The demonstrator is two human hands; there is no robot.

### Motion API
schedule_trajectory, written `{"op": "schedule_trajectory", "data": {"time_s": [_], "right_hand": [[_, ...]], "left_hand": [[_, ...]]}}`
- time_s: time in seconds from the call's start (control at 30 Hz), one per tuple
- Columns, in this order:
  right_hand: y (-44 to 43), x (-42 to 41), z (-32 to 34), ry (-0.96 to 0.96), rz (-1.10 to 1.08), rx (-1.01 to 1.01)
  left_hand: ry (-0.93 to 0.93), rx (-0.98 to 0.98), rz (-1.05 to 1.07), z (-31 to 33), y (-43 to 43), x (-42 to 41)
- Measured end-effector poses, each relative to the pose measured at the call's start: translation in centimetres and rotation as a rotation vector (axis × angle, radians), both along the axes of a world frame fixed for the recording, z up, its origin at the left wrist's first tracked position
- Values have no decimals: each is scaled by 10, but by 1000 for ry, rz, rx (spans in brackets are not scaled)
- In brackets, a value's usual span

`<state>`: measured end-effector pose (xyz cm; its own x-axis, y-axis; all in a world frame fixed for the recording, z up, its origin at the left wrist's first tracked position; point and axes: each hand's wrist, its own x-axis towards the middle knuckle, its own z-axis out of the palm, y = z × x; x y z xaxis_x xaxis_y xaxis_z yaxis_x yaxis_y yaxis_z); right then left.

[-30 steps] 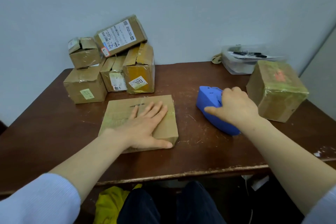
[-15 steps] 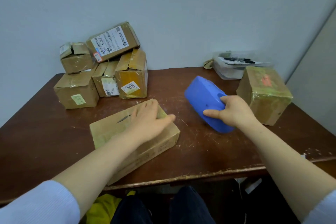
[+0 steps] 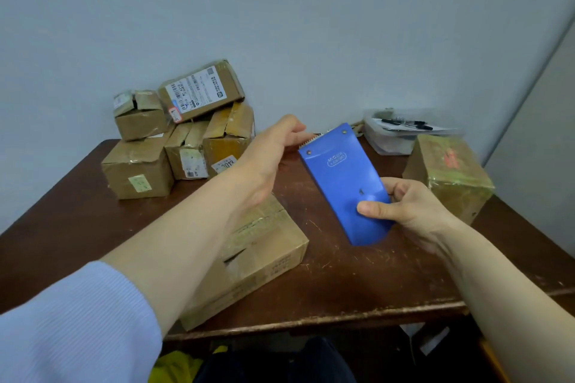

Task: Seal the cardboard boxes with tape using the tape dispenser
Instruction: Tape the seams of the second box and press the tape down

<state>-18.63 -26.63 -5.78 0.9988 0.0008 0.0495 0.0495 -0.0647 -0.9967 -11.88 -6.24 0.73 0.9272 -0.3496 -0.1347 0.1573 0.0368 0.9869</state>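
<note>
Right hand: your right hand (image 3: 407,208) is clenched round the lower end of the blue tape dispenser (image 3: 339,177), thumb across its face, fingers behind it.
Dispenser, change: a second ago it lay on the desk (image 3: 357,283) under your palm. Now it is lifted clear of the wood and stood on end, with the toothed cutter (image 3: 311,141) at the far, upper edge.
Left hand, change: your left hand (image 3: 267,152) pressed flat on the flat box (image 3: 264,246) a second ago. It has left the box and reached across, and its fingertips are now right at the cutter teeth.
Left hand, state: you cannot tell from here whether the fingertips already pinch a tape end or only touch the edge (no tape shows in this view).
Flat box: it lies on the near part of the desk, turned at an angle under your left forearm, with nothing holding it down.
Other boxes: a pile of cardboard boxes (image 3: 186,134) sits at the far left by the wall, and a taped box (image 3: 448,171) stands at the right, just beyond your right hand.
Meaning for the task: you have probably gone from steadying the box to freeing the tape end, so no strip is laid yet.
Watch: the teeth sit right beside your fingertips, and the loose box may slide once tape pulls on it.
</note>
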Motion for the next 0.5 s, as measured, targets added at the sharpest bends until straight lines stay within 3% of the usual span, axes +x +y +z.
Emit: {"op": "schedule_trajectory", "data": {"time_s": [0.33,0.5], "right_hand": [[10,-7,9,11,25,-35],[12,-5,12,9,53,-52]], "left_hand": [[-23,173,-56,1,12,7],[-24,168,-94,-4,14,12]]}}
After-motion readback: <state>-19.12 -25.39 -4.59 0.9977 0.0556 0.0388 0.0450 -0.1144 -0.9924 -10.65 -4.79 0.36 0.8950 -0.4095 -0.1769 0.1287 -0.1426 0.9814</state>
